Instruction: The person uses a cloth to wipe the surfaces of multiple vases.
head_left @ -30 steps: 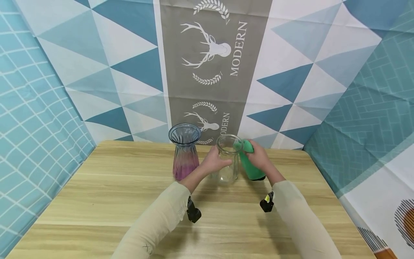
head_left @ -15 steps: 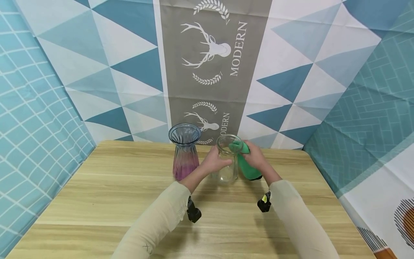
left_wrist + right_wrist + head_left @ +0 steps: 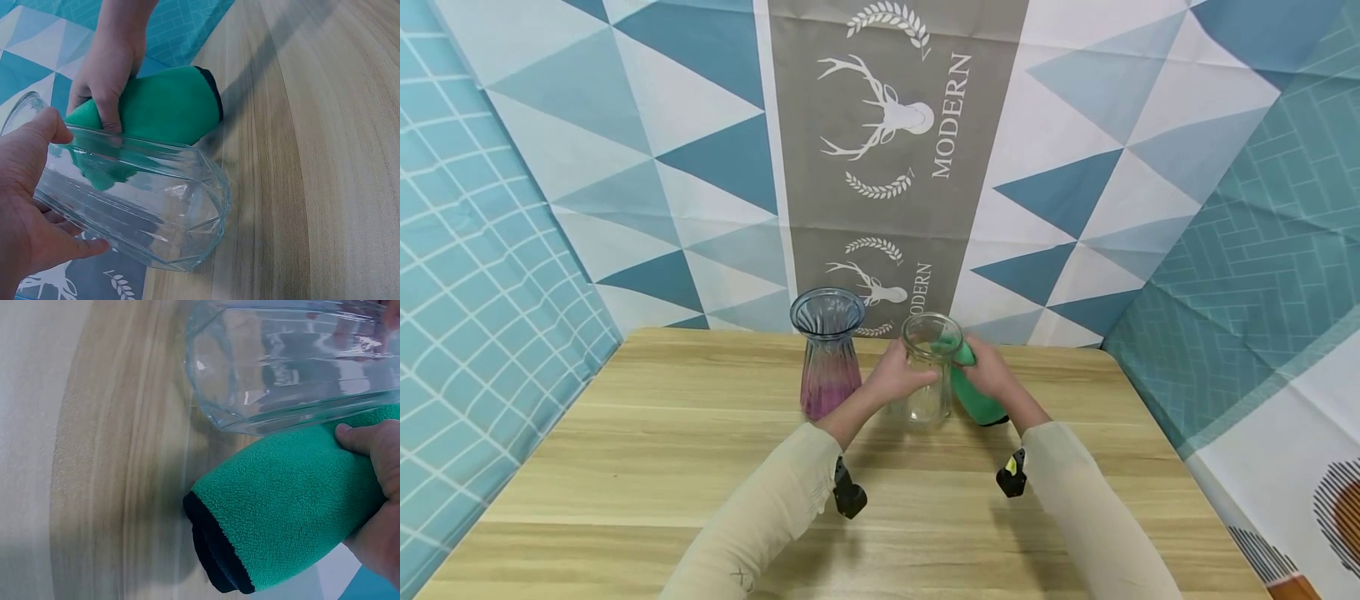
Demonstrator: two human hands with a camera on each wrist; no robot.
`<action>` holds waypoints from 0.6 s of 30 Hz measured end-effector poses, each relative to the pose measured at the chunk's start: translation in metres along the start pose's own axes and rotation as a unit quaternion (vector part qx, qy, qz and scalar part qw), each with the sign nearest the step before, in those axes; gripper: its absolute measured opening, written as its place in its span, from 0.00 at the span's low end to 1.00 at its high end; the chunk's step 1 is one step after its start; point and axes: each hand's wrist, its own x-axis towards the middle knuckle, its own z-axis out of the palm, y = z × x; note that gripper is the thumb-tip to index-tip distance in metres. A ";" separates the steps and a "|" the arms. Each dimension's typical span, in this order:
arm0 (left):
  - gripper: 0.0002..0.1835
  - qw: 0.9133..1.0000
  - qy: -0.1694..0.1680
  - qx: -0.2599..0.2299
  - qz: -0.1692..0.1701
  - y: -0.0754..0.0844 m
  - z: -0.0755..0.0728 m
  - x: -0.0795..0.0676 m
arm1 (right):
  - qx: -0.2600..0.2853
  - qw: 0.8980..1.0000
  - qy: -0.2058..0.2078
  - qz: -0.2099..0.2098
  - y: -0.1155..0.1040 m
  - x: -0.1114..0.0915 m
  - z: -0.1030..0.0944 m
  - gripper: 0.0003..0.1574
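Note:
A clear glass vase [image 3: 928,400] stands upright near the back of the table. My left hand [image 3: 898,372] grips it from the left just below the rim; in the left wrist view the thumb [image 3: 53,127] lies along one side and the fingers spread along the other. On the vase's right, my right hand [image 3: 992,371] holds a green cloth [image 3: 287,500] with a black edge, bunched in the fingers. The cloth lies against the outside of the glass, showing through it in the left wrist view. Part of the right hand's fingers is hidden by the cloth.
A second glass vase [image 3: 829,358], blue above and pink below, stands just left of my left hand. The wooden table [image 3: 625,467] ends at a patterned backdrop [image 3: 880,167] close behind both vases. Blue tiled fabric [image 3: 475,208] hangs along the left side.
My right hand with the green cloth has shifted slightly left and a little down against the vase's side. The left hand and both vases hold their places.

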 end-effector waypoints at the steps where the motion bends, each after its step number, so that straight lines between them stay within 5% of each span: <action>1: 0.33 1.000 0.001 0.001 -0.001 0.000 0.000 0.000 | -0.004 1.000 -0.004 0.002 0.001 0.000 0.001 0.18; 8: 0.34 1.000 0.002 0.009 -0.019 0.003 -0.001 -0.002 | -0.072 0.996 -0.041 -0.008 0.008 -0.002 0.004 0.17; 14: 0.34 0.999 0.003 0.010 -0.032 0.003 -0.002 -0.004 | -0.207 0.975 -0.076 -0.035 0.013 -0.008 0.007 0.25; 18: 0.34 0.999 0.004 0.009 -0.033 0.003 -0.002 -0.004 | -0.234 0.969 -0.076 -0.037 0.015 -0.012 0.009 0.28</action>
